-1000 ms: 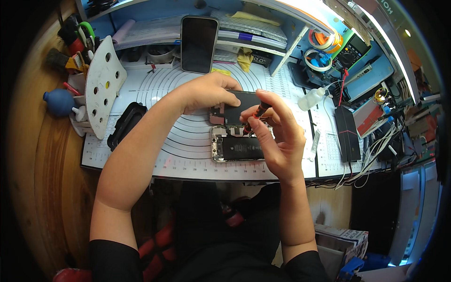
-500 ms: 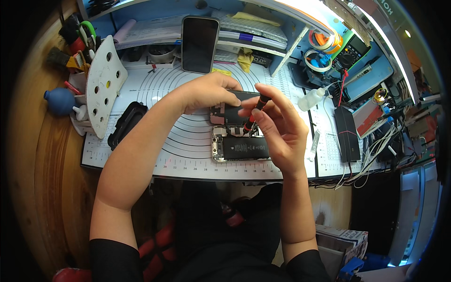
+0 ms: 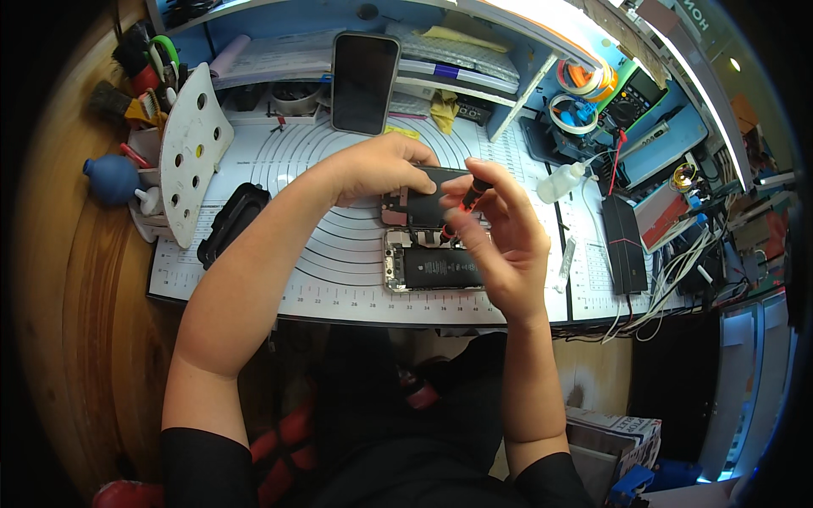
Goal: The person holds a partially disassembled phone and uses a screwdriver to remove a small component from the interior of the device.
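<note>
An opened phone body (image 3: 395,273) lies on the mat, its black battery (image 3: 442,267) exposed. Just beyond it is the detached-looking screen panel (image 3: 398,206), inner side up; whether a cable joins the two is hidden. My left hand (image 3: 385,169) grips this panel, thumb on its surface and fingers bent toward its far edge. Between the thumb and fingers of my right hand (image 3: 512,241) is a red and black screwdriver (image 3: 474,196), tilted, its tip down at the upper edge of the phone body above the battery. My right hand covers the body's right end.
A second phone (image 3: 364,83) stands upright at the back. Left of the work lie a black case (image 3: 235,224) and a white tool rack (image 3: 188,161). To the right are a squeeze bottle (image 3: 561,181), a black box (image 3: 625,244) and tangled cables (image 3: 677,275).
My right fingers have shifted around the screwdriver handle, and my hand has tilted slightly. The left hand keeps its hold on the panel. The whole view has moved a little.
</note>
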The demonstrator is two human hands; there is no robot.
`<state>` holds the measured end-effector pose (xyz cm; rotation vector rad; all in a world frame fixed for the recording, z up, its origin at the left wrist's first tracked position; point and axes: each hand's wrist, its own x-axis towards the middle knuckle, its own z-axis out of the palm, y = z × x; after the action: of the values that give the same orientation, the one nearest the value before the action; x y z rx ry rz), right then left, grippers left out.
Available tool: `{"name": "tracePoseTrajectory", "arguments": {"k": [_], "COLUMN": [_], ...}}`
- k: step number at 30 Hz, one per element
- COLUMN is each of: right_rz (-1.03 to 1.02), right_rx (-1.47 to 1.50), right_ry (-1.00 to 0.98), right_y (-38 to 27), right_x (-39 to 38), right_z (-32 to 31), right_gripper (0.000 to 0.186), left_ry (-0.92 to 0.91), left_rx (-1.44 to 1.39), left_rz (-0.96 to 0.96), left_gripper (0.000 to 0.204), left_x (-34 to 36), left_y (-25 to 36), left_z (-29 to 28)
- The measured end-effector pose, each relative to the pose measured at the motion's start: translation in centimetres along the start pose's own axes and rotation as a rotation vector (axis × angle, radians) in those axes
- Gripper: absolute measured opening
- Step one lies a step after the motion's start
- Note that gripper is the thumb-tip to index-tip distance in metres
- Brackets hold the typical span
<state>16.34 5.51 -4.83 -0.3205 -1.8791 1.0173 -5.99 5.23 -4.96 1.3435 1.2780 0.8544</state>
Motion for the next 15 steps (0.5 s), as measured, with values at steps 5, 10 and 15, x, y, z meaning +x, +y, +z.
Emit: {"name": "tracePoseTrajectory", "arguments": {"k": [5, 10, 15], "right_rz": [0.077, -0.004, -0.096], "right_rx": [0.069, -0.063, -0.181], "right_ry": [0.023, 0.012, -0.027], "right_y": [0.05, 0.58, 0.49], "right_x": [-0.42, -0.77, -0.55], "right_z": [0.11, 0.0, -0.06], "right_gripper": [0.054, 0.059, 0.062], "left_ry": [-0.007, 0.003, 0.004], "left_rx": [-0.007, -0.018, -0.028], "left_rz": [-0.001, 0.005, 0.001], "left_gripper": [0.022, 0.023, 0.023], "left_x": [0.21, 0.17, 0.19], "left_y": [0.02, -0.12, -0.18], "left_z": [0.07, 0.06, 0.17]}}
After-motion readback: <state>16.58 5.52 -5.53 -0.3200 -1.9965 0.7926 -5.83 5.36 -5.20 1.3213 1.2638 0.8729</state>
